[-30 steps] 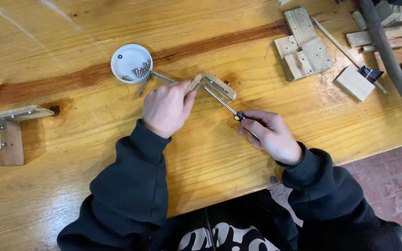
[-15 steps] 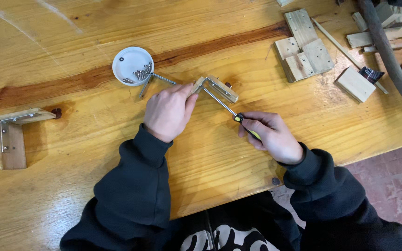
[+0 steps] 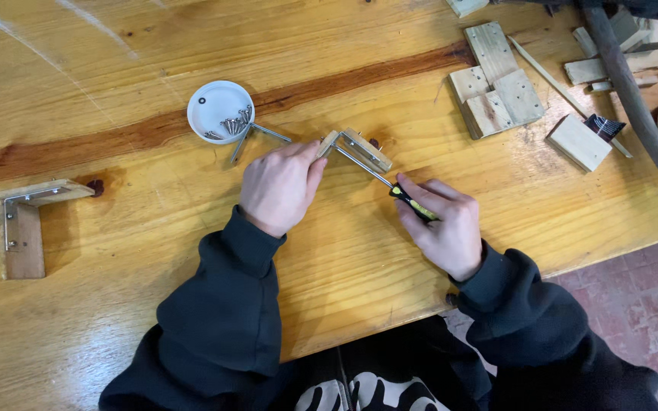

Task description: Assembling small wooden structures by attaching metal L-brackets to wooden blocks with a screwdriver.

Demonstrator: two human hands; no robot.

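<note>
My left hand (image 3: 279,185) holds down one end of a small wooden corner piece (image 3: 358,148) with a metal bracket on it, in the middle of the wooden table (image 3: 116,68). A screwdriver (image 3: 390,185) with a black and yellow handle is gripped in my right hand (image 3: 442,224). Its metal shaft points up-left into the corner piece. Both forearms wear dark sleeves.
A white dish (image 3: 220,112) of screws sits beyond my left hand, with a metal bracket (image 3: 257,134) beside it. A finished wooden corner (image 3: 20,221) lies at far left. Several wood blocks (image 3: 496,80), sticks and a long dark handle (image 3: 630,84) crowd the far right.
Both hands stay in nearly the same place; the right hand shifts only slightly on the screwdriver handle.
</note>
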